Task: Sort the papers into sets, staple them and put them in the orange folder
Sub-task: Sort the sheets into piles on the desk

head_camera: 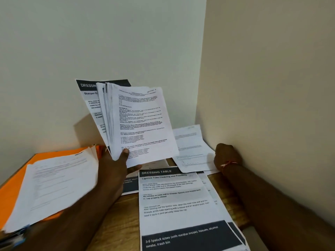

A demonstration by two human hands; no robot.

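My left hand [116,163] grips a thick fanned stack of printed papers [141,122] by its lower edge, thumb on the front sheet, and holds it upright above the table. My right hand [227,157] rests at the table's far right by the wall, fingers curled under, beside a white sheet [192,149]; whether it holds anything is hidden. A "Dressing Table" sheet [179,201] lies flat on the wooden table [117,223], on top of other sheets. The orange folder [12,194] lies at the left with white papers [58,185] on it. No stapler is visible.
Walls meet in a corner close behind and to the right of the table. A dark-banded sheet [130,186] sticks out under my left wrist. Something blue and blurred [16,236] lies at the lower left edge.
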